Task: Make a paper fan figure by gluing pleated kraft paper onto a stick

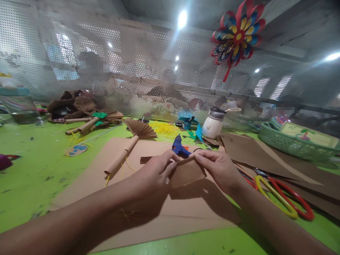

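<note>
Between both hands is a small piece of brown paper (187, 174), its upper edge folded over. My left hand (160, 168) pinches the left end of that edge, while my right hand (212, 166) pinches the right end. Just behind the paper lies a blue glue gun (180, 146). A pleated brown strip (146, 160) shows partly behind my left hand. To the left rests a rolled paper tube (120, 156) topped by a pleated paper fan (140, 129), with yellow strands hanging from it. All of this is over a large brown paper sheet (87, 191).
Scissors with yellow and red handles (288, 198) lie at the right by brown paper sheets (247, 150). Behind stand a white jar (213, 124) and a green basket (297, 143). More paper tubes (89, 125) lie back left. A paper flower ornament (239, 35) hangs above.
</note>
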`<state>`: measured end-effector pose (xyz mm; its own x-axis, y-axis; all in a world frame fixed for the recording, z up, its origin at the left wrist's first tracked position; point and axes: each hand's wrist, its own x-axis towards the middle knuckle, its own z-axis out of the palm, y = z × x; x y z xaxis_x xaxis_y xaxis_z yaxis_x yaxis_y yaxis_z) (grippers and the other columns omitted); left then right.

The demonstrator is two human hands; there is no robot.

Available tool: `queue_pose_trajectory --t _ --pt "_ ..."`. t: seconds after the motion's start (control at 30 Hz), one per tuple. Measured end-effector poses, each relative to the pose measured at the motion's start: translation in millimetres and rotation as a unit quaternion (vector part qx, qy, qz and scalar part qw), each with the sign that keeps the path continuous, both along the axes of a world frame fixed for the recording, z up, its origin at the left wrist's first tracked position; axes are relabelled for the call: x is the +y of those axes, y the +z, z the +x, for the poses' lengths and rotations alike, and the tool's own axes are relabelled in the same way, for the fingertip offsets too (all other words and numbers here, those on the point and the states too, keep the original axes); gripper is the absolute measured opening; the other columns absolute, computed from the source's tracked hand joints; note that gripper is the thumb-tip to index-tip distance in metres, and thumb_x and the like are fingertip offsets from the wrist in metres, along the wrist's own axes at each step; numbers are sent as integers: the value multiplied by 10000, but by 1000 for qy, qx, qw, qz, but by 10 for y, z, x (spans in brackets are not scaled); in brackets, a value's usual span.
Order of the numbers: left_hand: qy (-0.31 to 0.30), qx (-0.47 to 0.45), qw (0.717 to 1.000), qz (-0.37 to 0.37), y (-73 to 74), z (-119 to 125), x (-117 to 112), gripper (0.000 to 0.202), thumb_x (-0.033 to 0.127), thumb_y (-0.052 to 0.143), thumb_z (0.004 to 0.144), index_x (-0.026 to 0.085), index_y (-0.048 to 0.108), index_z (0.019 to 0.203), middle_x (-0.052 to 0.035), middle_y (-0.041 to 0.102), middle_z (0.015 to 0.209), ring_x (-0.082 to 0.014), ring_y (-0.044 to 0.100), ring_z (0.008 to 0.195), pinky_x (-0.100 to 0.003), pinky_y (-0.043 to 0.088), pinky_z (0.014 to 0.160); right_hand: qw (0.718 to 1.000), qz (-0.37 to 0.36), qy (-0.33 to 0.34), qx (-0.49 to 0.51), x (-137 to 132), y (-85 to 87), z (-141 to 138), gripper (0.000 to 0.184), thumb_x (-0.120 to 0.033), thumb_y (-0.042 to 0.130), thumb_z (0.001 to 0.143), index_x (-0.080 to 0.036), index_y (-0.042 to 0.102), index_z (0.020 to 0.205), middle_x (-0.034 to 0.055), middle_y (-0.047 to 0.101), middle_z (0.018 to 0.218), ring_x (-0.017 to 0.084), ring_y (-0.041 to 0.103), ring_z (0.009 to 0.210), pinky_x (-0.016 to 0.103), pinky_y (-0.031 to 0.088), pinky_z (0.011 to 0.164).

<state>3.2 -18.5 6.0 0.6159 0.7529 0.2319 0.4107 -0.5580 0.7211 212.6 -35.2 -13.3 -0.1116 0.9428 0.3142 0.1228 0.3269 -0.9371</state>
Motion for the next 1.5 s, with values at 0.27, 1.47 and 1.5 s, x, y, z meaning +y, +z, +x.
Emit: queue_pose_trajectory --t 0.27,1.47,1.5 --pt "57 3 998 -20 -6 0 51 215 318 438 876 195 464 701 9 560 608 -145 513 590 -260 376 572 999 -22 -11 31 -2 31 -21 174 -308 667 795 -169 727 710 -16 599 624 104 473 595 244 362 580" --pt "-29 -201 925 -322 -19 -9 49 288 406 555 832 129 615 780 -6 586 700 -105 517 617 -223 403 587 964 -82 154 -201 -160 219 -57 251 -329 554 865 -164 695 738 -14 545 618 103 433 572 228 342 536" --pt "-28 -169 937 -304 -24 4 25 274 400 573 817 130 619 794 -2 588 683 -106 518 605 -220 397 572 960 -67 150 -225 -159 222 -73 253 -314 555 861 -164 691 709 -17 533 603 104 421 572 229 333 534"
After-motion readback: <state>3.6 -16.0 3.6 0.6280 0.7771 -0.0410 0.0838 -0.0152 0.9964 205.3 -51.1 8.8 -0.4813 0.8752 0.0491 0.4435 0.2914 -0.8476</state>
